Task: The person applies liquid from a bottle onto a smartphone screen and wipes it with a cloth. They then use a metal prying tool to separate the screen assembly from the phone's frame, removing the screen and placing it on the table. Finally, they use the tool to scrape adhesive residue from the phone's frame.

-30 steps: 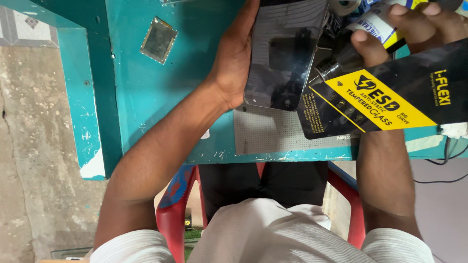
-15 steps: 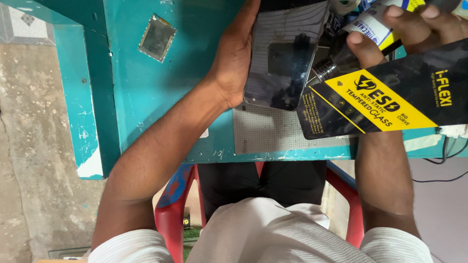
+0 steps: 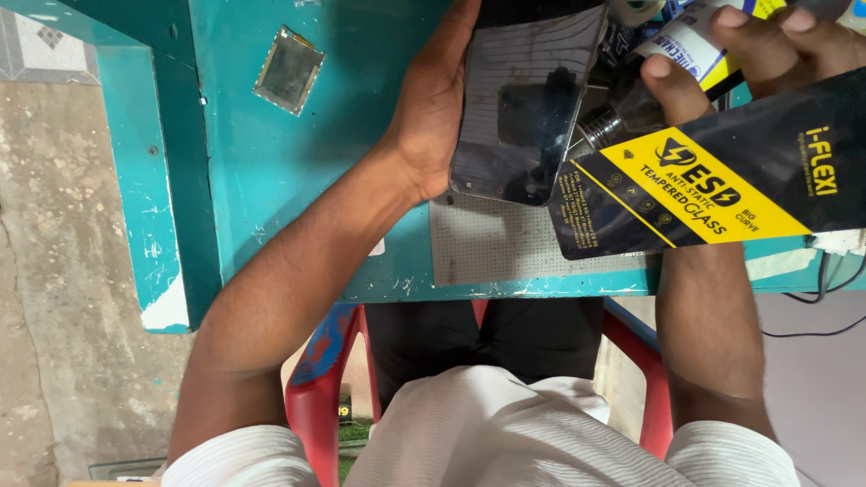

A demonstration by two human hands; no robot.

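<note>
My left hand (image 3: 433, 117) grips the left edge of a dark smartphone (image 3: 528, 99), which lies face up over a grey perforated mat (image 3: 492, 239) on the teal table (image 3: 361, 180). My right hand (image 3: 749, 54) is closed around a small bottle with a white and blue label (image 3: 690, 36), its metal tip pointing toward the phone's right edge. A long black and yellow flat package (image 3: 713, 185) lies across the table under my right hand, covering part of my wrist.
A small square grey component (image 3: 289, 70) lies alone on the table's left part. The table's near edge is chipped. A red plastic chair (image 3: 316, 397) is under me. Black cables (image 3: 825, 280) hang at the right. Concrete floor lies left.
The view has shifted slightly; my right hand and the bottle have edged a little toward the phone. My left hand keeps its hold on the phone.
</note>
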